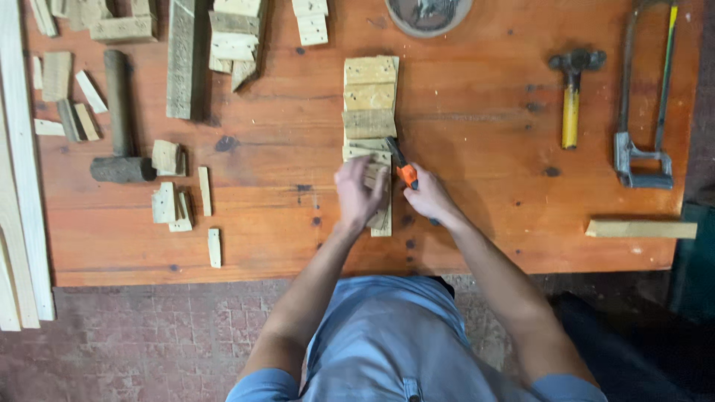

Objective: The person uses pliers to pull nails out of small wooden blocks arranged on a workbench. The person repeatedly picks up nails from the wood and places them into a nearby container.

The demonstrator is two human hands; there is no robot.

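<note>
The left hand (360, 195) is pressing flat, fingers spread, on the near end of a row of short wooden blocks (370, 112) lying edge to edge on the orange-brown workbench (477, 238); it is pinning the blocks down rather than closing around anything. Just to its right, the right hand (428, 199) is clenching the orange handle of a utility knife (402, 167), whose dark tip is angling forward and left toward the block edge just beyond the left fingertips.

The blocks look like rough, dry offcuts: stiff, light, likely splintery at the sawn ends, and loose enough to slide on the smooth bench unless weighted from above. The safest hold seems to be on the broad top faces, fingers well behind the blade. The knife is slim and is best gripped at mid-handle.

Farther out, well right of the knife hand, a yellow-handled hammer (571, 97) and a hacksaw (644, 97) are lying. Well left of the pressing hand, a wooden mallet (119, 119) is resting among scattered scraps (175, 201).
</note>
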